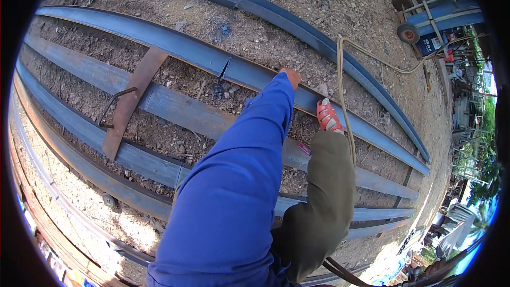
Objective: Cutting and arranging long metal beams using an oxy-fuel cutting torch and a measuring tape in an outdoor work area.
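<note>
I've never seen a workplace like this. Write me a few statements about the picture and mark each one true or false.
1. The sleeve is blue. True.
2. Two hands are in view. False: only one hand shows.
3. The rusty plate has a handle. True.
4. The bar at the hand runs without any gap. False: a dark gap shows left of the hand.
5. The shoe is green. False: it is mostly red.
6. A wheel shows at the upper right. True.

The beam (251,76) is blue-grey, the plate (132,107) brown — trousers (330,180) possibly olive.
</note>
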The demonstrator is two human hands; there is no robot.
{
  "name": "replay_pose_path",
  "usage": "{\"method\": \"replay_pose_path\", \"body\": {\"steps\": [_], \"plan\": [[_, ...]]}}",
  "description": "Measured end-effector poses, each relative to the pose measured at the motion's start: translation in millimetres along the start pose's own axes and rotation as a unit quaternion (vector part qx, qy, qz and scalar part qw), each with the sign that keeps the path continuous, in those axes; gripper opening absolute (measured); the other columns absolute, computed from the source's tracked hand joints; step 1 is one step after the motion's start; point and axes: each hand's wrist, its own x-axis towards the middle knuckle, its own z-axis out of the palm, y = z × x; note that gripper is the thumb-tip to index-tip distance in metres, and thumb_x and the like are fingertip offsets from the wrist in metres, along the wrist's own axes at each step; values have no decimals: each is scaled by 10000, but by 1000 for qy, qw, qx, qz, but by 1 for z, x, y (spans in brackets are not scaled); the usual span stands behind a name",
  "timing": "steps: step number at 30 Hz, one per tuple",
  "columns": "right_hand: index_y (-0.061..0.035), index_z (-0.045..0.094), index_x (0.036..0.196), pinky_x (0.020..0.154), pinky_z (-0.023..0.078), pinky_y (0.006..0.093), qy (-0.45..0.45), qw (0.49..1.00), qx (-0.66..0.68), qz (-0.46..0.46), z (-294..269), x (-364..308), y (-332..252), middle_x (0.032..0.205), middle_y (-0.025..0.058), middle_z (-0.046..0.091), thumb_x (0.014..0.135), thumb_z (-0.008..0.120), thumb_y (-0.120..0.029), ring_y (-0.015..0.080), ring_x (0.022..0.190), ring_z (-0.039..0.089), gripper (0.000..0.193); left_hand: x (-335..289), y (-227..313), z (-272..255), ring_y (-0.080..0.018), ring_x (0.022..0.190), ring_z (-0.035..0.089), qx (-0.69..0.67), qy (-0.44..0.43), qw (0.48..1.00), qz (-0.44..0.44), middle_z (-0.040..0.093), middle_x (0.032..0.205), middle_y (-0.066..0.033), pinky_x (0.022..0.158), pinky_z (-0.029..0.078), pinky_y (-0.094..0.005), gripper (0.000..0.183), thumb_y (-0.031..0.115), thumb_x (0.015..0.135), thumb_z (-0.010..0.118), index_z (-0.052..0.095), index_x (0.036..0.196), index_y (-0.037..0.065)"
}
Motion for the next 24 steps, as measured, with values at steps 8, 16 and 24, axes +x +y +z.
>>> {"method": "replay_pose_path", "body": {"steps": [8, 16, 24], "plan": [[-214, 350, 1464, 341, 325, 233, 0, 991, 96, 96, -17, -65, 32, 641, 36, 448, 930, 357, -636, 126, 413, 370, 680, -9, 6, 10, -269, 1105, 636, 65, 20, 998, -6, 667, 1175, -112, 858, 525, -415, 266, 154, 897, 570, 683, 1132, 100], [-268, 358, 1455, 360, 378, 245, 307, 931, 23, 196, 23, -142, 14, 695, 64, 490, 912, 359, -666, 137, 454, 415, 672, 2, 4, 34, -272, 1045, 658, 16, 42, 999, -12, 691, 1085, -127, 859, 506, -425, 472, 283, 706, 825, 656, 1098, 83], [-147, 459, 1266, 422, 403, 278, 200, 967, 113, 114, -11, -199, -4, 775, 75, 551, 945, 518, -409, 171, 546, 501, 418, -8, -2, 15, -316, 1105, 618, -5, -19, 1000, 23, 649, 1171, -158, 929, 490, -448, 548, 296, 679, 840, 650, 1133, 56]]}}
